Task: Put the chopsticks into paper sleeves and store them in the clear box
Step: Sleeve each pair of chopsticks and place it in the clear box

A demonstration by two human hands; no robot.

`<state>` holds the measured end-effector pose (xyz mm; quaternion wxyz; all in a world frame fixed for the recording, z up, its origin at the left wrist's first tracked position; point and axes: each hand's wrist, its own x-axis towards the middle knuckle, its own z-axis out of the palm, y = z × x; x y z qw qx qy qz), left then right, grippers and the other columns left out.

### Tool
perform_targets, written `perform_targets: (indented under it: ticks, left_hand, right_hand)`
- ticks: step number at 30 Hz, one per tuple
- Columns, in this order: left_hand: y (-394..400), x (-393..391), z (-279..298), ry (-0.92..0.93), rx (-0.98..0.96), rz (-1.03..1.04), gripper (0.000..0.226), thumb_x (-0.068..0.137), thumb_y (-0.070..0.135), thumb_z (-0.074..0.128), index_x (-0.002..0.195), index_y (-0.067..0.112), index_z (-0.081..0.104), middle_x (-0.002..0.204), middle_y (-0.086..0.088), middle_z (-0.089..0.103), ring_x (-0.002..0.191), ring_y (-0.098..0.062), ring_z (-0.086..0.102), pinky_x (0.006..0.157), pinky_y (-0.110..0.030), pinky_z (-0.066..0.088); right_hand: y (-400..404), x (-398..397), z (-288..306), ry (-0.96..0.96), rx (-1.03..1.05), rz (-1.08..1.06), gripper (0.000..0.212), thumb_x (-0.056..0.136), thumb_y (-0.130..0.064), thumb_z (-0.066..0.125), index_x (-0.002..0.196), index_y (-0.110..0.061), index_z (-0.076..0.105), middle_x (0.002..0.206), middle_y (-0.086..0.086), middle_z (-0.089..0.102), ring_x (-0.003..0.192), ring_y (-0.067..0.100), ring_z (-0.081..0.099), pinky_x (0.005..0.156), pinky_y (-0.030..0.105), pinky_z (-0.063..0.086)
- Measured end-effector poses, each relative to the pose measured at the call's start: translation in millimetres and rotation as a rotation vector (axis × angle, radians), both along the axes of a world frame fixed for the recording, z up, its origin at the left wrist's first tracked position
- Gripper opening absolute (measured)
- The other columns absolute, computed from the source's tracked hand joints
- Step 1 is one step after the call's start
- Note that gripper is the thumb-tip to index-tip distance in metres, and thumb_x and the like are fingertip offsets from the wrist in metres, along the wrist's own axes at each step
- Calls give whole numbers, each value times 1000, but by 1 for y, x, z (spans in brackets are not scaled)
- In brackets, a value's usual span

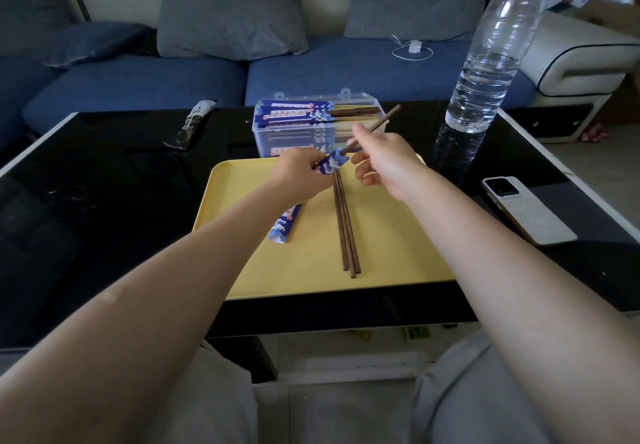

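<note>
My left hand [300,173] grips a blue patterned paper sleeve [331,162] above the yellow tray [398,253]. My right hand [384,158] pinches dark wooden chopsticks [381,124] whose lower tip sits in the sleeve's mouth; the upper end points up and right. Three loose chopsticks [344,225] lie lengthwise on the tray. A second blue sleeve [284,225] lies on the tray, partly under my left wrist. Behind the tray stands the clear box [263,132] holding several sleeved chopsticks.
A big clear water bottle [485,73] stands at the right on the black table [104,201]. A phone [526,213] lies right of the tray. A dark wrapper [194,123] lies at the back left. A blue sofa [138,76] runs behind the table.
</note>
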<state>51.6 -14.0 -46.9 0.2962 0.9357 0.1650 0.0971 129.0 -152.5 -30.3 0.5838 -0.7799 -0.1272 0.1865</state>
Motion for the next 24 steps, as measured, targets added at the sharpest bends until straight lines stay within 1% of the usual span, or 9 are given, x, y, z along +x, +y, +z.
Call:
perform_targets:
  ticks: [3,6,8,11,13,15,17,20,24]
  left_hand:
    - [2,-2,0,15,10,-9,16,87,18,66,102,18,67,88,2,65,80,-16,63,64,-25,49]
    - [2,-4,0,-7,-15,-34,17,86,21,68,103,19,70,89,1,68,80,-19,68,71,-33,57]
    - [3,-3,0,1,-33,-25,17,87,21,68,104,19,70,87,1,68,73,-16,70,69,-32,58]
    - [8,-1,-3,8,-42,33,13,88,21,67,102,19,66,82,0,68,63,-13,68,57,-24,51]
    - [10,0,-5,50,-43,73,16,89,24,68,103,19,62,87,-1,66,65,-15,68,55,-23,51]
    - [12,0,-6,121,-67,76,20,91,27,69,106,21,57,88,0,64,64,-15,68,57,-24,53]
    - [13,1,-8,166,-94,66,22,92,29,68,109,20,56,86,-1,65,59,-14,65,55,-22,51]
    - [15,2,-9,175,-159,74,22,95,31,64,110,15,58,82,-4,67,55,-13,61,55,-23,51]
    - [16,3,-8,189,-245,92,24,100,32,57,105,9,61,76,-3,69,49,-11,60,54,-22,50]
  right_hand:
    - [0,3,-3,-3,72,-155,36,104,-45,47,111,-17,68,84,1,66,63,11,59,53,22,49]
    - [-1,1,-9,-42,30,-115,30,104,-41,49,108,-20,69,84,0,69,64,11,60,54,21,49]
    - [-2,-1,-9,-57,-53,-31,31,105,-43,46,107,-20,68,87,0,72,65,12,63,55,23,51]
    - [-1,-1,-11,-172,-285,165,33,107,-37,41,108,-13,64,85,5,72,61,17,63,54,28,51]
    - [1,-2,-16,-310,-559,259,23,104,-27,45,109,-12,62,89,9,72,63,21,64,55,30,50]
    - [4,-7,-22,-354,-784,324,17,101,-22,51,113,-12,58,93,10,69,68,22,65,55,30,49]
    - [8,-12,-26,-329,-879,372,26,98,-19,54,122,-10,52,92,9,63,67,22,64,50,28,47]
    - [14,-18,-26,-335,-915,364,43,97,-19,56,136,-9,41,87,6,54,68,19,58,50,27,44]
    - [17,-21,-25,-402,-997,393,78,93,-21,62,156,-8,16,81,2,46,71,19,54,54,28,41]
